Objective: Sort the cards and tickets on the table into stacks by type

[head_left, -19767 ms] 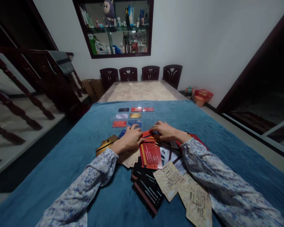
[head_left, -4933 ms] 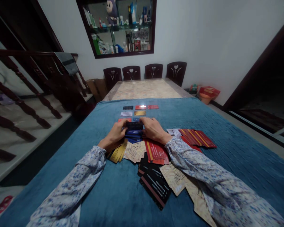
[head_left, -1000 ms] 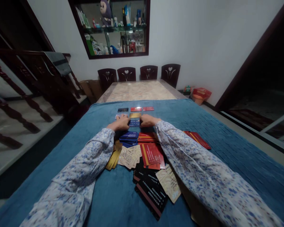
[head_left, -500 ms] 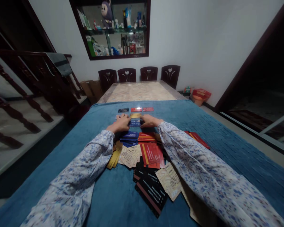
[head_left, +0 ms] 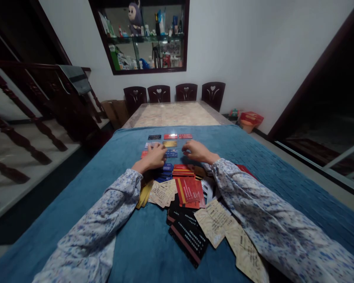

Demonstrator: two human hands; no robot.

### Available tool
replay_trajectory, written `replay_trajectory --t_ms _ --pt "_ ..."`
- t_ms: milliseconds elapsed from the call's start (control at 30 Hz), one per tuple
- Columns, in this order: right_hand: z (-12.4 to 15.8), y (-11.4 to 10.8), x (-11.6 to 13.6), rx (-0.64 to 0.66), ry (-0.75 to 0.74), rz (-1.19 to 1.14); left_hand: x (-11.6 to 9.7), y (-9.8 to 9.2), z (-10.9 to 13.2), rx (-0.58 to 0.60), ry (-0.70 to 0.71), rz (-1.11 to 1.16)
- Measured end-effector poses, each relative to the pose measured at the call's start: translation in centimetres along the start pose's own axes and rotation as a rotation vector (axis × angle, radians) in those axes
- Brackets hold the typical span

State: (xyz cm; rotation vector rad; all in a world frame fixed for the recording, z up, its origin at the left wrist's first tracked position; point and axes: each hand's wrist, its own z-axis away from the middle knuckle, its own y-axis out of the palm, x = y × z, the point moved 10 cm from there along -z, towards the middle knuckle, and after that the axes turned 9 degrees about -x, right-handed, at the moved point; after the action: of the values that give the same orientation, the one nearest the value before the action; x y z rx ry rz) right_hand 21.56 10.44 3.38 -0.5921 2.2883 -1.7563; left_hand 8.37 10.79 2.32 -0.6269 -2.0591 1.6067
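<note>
My left hand (head_left: 153,156) lies low over the laid-out cards, fingers loosely spread and fingertips at the left edge of a blue card (head_left: 171,153). It partly covers an orange-red card (head_left: 144,154) and a pale card (head_left: 149,145). My right hand (head_left: 197,151) hovers to the right of the blue card, apart from it, its fingers slightly curled with nothing seen between them. A gold card (head_left: 169,144) sits just beyond the blue one. Farther off, a black card (head_left: 155,137) and two red cards (head_left: 170,136) form a row.
Nearer me is a spread of blue cards (head_left: 167,168), red cards (head_left: 188,190), beige cards (head_left: 162,192), yellow cards (head_left: 144,194) and black cards (head_left: 190,239). A blue cloth (head_left: 91,204) lies under everything. The bare marble tabletop (head_left: 177,114) and several chairs (head_left: 186,92) stand beyond.
My right hand has drawn away from the blue card to the right. My left hand has shifted slightly right, uncovering part of the pale and orange-red cards.
</note>
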Motion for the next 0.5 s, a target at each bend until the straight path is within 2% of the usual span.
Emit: replay_trajectory --t_ms 267,500 --pt "4.2 -0.3 0.2 0.041 -0.024 0.033 -3.9 -0.4 1.7 -0.056 0.092 0.091" --pt "6.2 0.2 1.4 0.125 -0.067 -0.002 -6.5 0.0 2.8 0.018 0.129 0.122"
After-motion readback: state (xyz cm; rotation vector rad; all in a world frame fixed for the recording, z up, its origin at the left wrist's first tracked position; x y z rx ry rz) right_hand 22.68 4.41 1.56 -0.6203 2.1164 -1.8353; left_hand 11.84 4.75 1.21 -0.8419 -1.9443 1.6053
